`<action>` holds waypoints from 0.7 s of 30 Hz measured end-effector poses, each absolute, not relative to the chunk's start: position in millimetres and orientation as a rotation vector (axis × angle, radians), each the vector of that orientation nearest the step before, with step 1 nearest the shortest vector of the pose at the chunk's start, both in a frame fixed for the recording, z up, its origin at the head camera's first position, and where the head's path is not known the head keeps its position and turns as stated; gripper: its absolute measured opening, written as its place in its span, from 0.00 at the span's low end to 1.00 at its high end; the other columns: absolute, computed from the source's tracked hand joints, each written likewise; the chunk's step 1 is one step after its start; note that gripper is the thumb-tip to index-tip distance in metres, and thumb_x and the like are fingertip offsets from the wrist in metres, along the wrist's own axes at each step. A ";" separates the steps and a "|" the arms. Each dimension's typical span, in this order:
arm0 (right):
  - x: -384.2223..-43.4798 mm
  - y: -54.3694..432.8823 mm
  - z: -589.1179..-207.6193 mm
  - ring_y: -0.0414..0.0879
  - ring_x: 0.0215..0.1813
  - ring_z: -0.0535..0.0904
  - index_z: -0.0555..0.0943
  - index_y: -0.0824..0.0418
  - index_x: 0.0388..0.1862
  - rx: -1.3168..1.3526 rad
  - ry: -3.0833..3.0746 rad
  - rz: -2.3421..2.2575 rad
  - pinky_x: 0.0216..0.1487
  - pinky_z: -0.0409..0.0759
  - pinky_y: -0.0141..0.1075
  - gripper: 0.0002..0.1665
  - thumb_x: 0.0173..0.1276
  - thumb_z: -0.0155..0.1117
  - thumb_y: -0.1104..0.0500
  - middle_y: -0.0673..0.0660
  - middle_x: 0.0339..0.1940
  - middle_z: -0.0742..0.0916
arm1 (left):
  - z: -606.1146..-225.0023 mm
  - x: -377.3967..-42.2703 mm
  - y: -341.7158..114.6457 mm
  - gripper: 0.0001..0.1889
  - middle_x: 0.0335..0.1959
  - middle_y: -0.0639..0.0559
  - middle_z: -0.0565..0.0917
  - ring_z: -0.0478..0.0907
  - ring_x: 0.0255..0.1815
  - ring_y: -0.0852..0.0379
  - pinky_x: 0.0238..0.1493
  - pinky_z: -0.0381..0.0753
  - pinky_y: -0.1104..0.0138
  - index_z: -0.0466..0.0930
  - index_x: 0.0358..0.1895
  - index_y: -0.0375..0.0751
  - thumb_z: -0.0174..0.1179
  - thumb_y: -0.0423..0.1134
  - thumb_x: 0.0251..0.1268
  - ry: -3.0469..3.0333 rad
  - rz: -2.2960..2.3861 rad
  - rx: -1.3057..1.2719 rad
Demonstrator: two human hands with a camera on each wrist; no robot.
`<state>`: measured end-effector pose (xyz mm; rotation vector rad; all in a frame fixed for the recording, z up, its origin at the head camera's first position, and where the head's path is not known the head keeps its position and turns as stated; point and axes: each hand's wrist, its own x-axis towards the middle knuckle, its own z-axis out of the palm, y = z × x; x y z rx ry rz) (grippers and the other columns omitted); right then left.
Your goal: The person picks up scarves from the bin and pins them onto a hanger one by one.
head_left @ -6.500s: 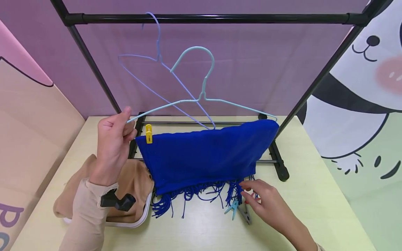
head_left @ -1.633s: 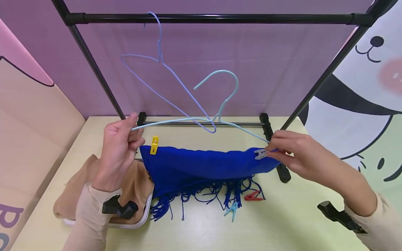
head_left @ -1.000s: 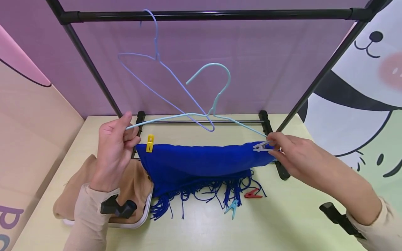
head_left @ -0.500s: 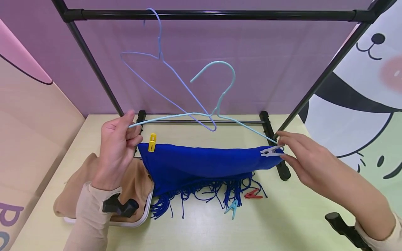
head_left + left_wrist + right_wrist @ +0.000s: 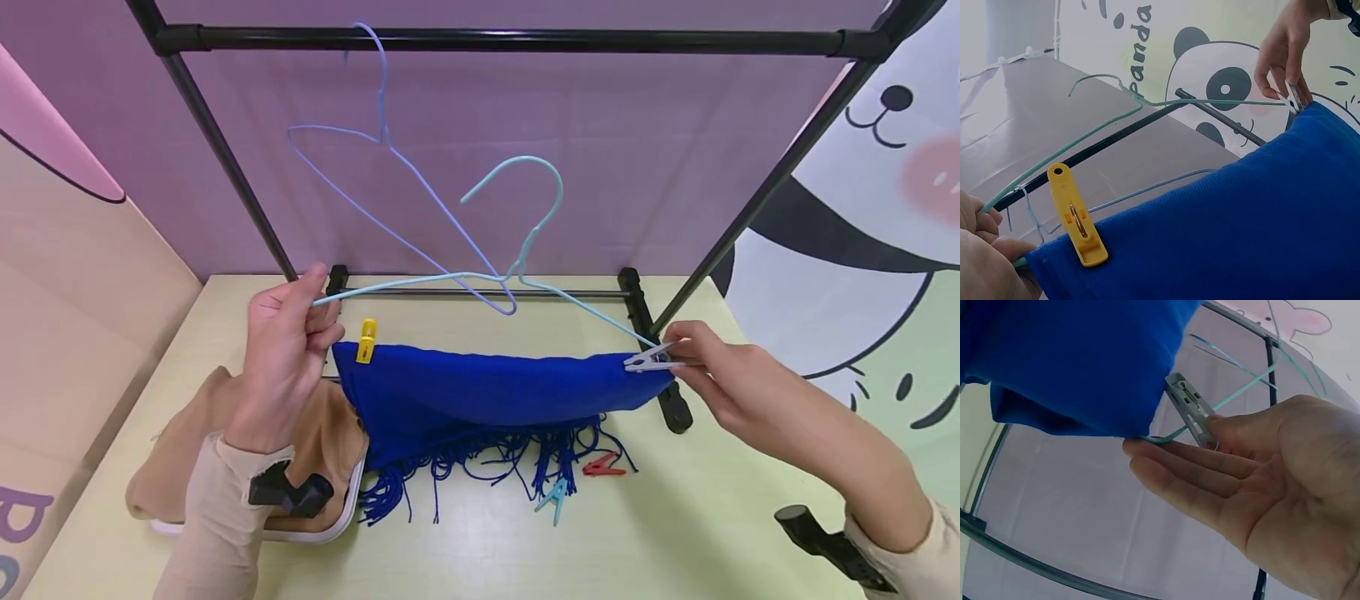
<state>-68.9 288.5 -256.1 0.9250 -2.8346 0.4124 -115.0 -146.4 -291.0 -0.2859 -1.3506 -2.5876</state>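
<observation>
Above the desk (image 5: 480,554), left fingers (image 5: 324,336) grip the pale-blue hanger (image 5: 521,265), seemingly steadying it; right fingers (image 5: 696,335) pinch a grey clothespin (image 5: 647,362).

Head view bright, soft shadow on tabletop (image 5: 487,558); wrist views dimmer (left one paling toward upper-left corner).

My feed shows a purple wall covering (image 5: 637,142) at upper middle, a pale-green panel (image 5: 892,450) with a black-and-white cartoon panda (image 5: 828,325) at right, and a pale wood-grain tabletop (image 5: 487,558) catching glare at bottom centre.
</observation>
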 end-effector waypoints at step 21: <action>-67.3 283.9 -252.9 0.43 0.30 0.83 0.77 0.63 0.46 0.920 -2.716 0.219 0.30 0.84 0.42 0.17 0.60 0.72 0.69 0.53 0.38 0.88 | -292.5 -112.9 -146.2 0.23 0.15 0.51 0.52 0.50 0.13 0.57 0.18 0.44 0.69 0.72 0.14 0.37 0.59 0.37 0.73 -1.342 -2.590 -0.269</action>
